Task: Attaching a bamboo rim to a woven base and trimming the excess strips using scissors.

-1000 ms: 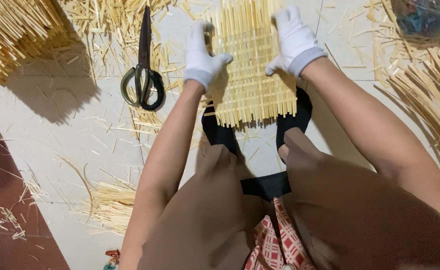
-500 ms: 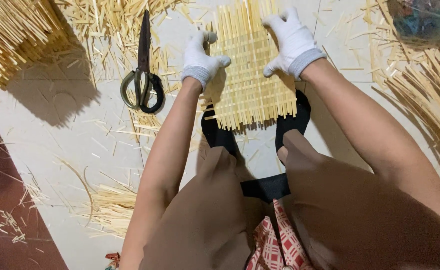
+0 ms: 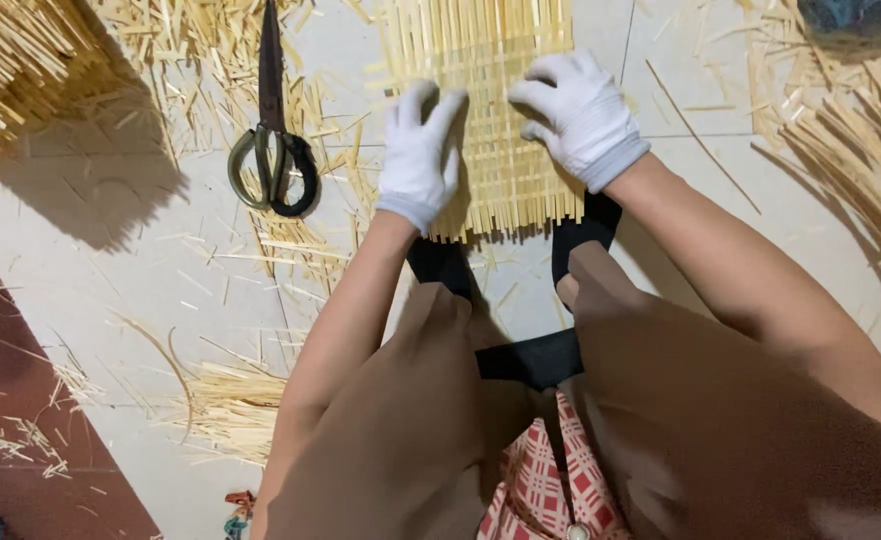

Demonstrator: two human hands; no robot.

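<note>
Woven straw mat [image 3: 491,110] matt; cloth gloves; dark metal scissors [image 3: 273,150].

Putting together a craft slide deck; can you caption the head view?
Two white-gloved hands, left hand and right hand, press a woven straw mat flat on the floor, scissors lying alongside.

Two gloved hands are seen, the left hand [image 3: 419,150] and the right hand [image 3: 579,115]. One woven straw mat [image 3: 491,110] is counted beneath them. One pair of scissors [image 3: 273,150] is counted left of the left hand.

No packages, labels, signs or screens visible.
</note>
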